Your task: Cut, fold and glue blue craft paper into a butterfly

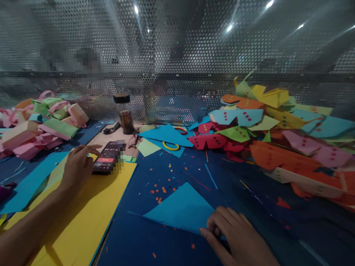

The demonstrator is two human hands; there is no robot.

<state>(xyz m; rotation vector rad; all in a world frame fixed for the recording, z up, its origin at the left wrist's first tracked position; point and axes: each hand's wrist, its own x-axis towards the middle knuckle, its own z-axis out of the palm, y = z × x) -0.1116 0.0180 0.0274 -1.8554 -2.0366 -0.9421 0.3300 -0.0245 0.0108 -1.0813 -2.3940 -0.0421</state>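
A blue sheet of paper folded into a triangle (183,209) lies on the dark blue table surface. My right hand (239,238) grips its right corner, with thumb and curled fingers closed on the paper. My left hand (79,166) reaches over the left edge of a smartphone (106,157), fingers stretched out and nothing held. Lit up on the phone's screen are a timer-like readout and a red button. Beneath my left forearm spreads a large yellow sheet (98,211).
Folded paper shapes with punched holes (287,141) are heaped at the right. Pink and green paper pieces (34,127) pile up at the left. A dark-lidded jar (126,114) stands before the perforated metal screen (171,40). Yellow-handled scissors (170,146) lie partly under blue paper.
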